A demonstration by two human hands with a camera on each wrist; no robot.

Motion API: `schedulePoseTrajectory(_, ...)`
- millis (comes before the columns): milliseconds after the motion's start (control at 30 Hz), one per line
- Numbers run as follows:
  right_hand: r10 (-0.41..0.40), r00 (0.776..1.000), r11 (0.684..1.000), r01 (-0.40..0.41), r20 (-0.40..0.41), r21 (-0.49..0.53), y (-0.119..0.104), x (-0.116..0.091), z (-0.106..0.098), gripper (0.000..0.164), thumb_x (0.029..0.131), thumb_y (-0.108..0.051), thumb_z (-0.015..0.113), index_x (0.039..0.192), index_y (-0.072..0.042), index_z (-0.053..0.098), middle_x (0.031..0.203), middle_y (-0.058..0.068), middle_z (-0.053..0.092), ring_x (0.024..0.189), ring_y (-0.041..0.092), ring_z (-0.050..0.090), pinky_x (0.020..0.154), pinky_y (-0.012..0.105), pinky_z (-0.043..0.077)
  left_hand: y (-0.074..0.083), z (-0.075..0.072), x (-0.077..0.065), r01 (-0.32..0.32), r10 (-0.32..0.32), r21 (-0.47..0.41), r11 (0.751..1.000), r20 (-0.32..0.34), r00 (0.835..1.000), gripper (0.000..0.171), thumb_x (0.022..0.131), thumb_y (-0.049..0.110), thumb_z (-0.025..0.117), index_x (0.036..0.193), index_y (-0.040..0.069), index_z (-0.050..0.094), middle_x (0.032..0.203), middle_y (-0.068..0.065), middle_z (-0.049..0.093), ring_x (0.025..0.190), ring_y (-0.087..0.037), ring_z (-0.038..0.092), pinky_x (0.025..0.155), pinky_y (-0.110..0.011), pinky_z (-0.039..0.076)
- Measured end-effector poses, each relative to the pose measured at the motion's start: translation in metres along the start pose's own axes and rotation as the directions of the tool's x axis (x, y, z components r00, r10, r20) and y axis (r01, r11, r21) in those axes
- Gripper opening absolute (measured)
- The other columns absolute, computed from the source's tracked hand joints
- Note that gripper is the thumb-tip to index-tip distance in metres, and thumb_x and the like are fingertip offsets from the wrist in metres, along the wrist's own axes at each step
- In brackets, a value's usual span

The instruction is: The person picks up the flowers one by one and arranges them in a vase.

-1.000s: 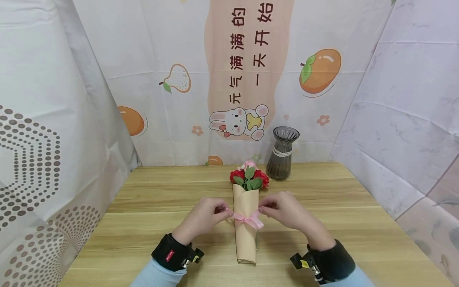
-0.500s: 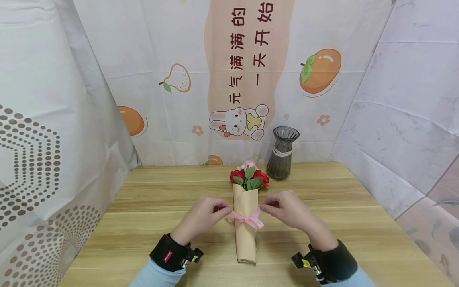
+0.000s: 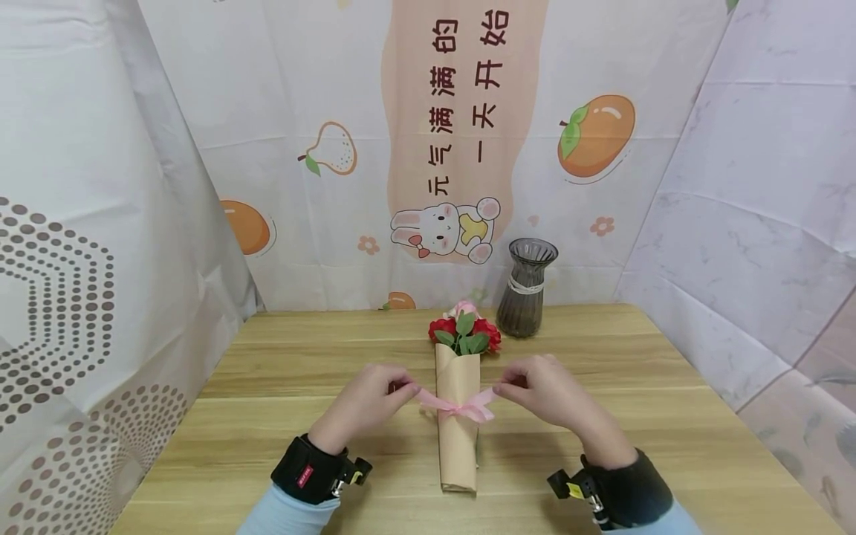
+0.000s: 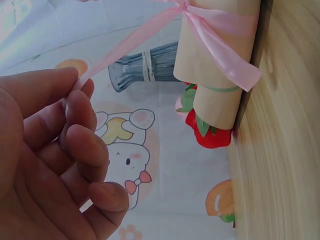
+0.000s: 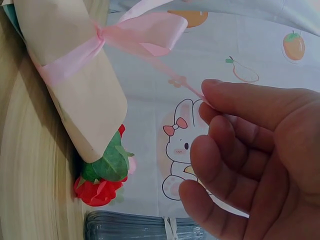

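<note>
A bouquet of red and pink flowers (image 3: 486,336) with green leaves lies on the table, rolled in brown paper (image 3: 458,453). Around its middle a pink ribbon (image 3: 457,408) is tied, with a knot at the front and a loop (image 5: 167,31) showing in the right wrist view. My left hand (image 3: 368,401) pinches one strand of the ribbon between thumb and forefinger, out to the left. On the other side my right hand (image 3: 545,390) pinches another strand. Both strands run taut from the knot to the fingertips, and the other fingers curl loosely.
Behind the bouquet, slightly right, stands a dark ribbed glass vase (image 3: 521,297) with white cord round its neck. A printed cloth (image 3: 321,223) hangs along the wooden table's (image 3: 301,349) back edge. More cloth hangs at both sides.
Both hands have drawn apart, the left to the left and the right to the right, pulling the ribbon strands outward. The bouquet has stayed almost in place.
</note>
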State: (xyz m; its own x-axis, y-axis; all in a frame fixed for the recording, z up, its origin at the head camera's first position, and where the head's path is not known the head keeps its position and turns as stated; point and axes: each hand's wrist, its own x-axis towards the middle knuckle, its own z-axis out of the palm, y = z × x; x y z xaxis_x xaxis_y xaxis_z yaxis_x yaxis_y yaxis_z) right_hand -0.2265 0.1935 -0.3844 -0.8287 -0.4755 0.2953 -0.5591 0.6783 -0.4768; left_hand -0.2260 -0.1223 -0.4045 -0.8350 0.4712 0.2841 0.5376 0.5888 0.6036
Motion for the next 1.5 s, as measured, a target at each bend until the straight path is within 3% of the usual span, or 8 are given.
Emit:
schedulePoseTrajectory(367, 0.047, 0.999, 0.998, -0.046, 0.007, -0.039, 0.007, -0.002, -0.006, 0.019, 0.092, -0.022, 0.078, 0.074, -0.022, 0.069, 0.063, -0.015, 0.054, 0.054, 0.003, 0.046, 0.051, 0.026, 0.041, -0.005, -0.007, -0.001, -0.023, 0.024, 0.017, 1.000, -0.024, 0.999, 0.013, 0.099, 0.017, 0.069, 0.087, 0.017, 0.075, 0.071, 0.013, 0.056, 0.063, -0.006, 0.048, 0.057, -0.026, 0.043)
schedulePoseTrajectory(700, 0.073, 0.997, 0.994, -0.072, 0.014, -0.084, 0.009, -0.003, -0.008, 0.019, 0.091, -0.022, 0.078, 0.074, -0.024, 0.069, 0.063, -0.015, 0.054, 0.054, 0.004, 0.046, 0.052, 0.026, 0.041, -0.010, -0.012, -0.002, 0.041, -0.041, 0.034, 0.999, 0.015, 0.999, 0.014, 0.100, 0.020, 0.068, 0.087, 0.018, 0.074, 0.067, 0.013, 0.053, 0.061, -0.006, 0.047, 0.057, -0.026, 0.042)
schedulePoseTrajectory(1100, 0.072, 0.997, 0.994, -0.072, 0.009, -0.082, 0.014, -0.004, -0.008, 0.020, 0.091, -0.022, 0.078, 0.074, -0.025, 0.069, 0.062, -0.016, 0.054, 0.053, 0.003, 0.044, 0.051, 0.026, 0.039, -0.012, -0.015, -0.004, 0.069, -0.070, 0.019, 0.997, 0.041, 0.997, 0.014, 0.100, 0.020, 0.067, 0.089, 0.015, 0.075, 0.065, 0.012, 0.051, 0.057, -0.005, 0.044, 0.055, -0.025, 0.040)
schedulePoseTrajectory(1500, 0.100, 0.995, 0.989, -0.097, 0.024, -0.108, 0.017, -0.004, -0.011, 0.020, 0.090, -0.022, 0.078, 0.073, -0.023, 0.068, 0.061, -0.014, 0.052, 0.053, 0.005, 0.044, 0.051, 0.027, 0.038, -0.016, -0.018, -0.004, 0.082, -0.083, 0.034, 0.996, 0.056, 0.995, 0.014, 0.100, 0.020, 0.067, 0.087, 0.020, 0.074, 0.066, 0.012, 0.051, 0.059, -0.006, 0.044, 0.055, -0.026, 0.039)
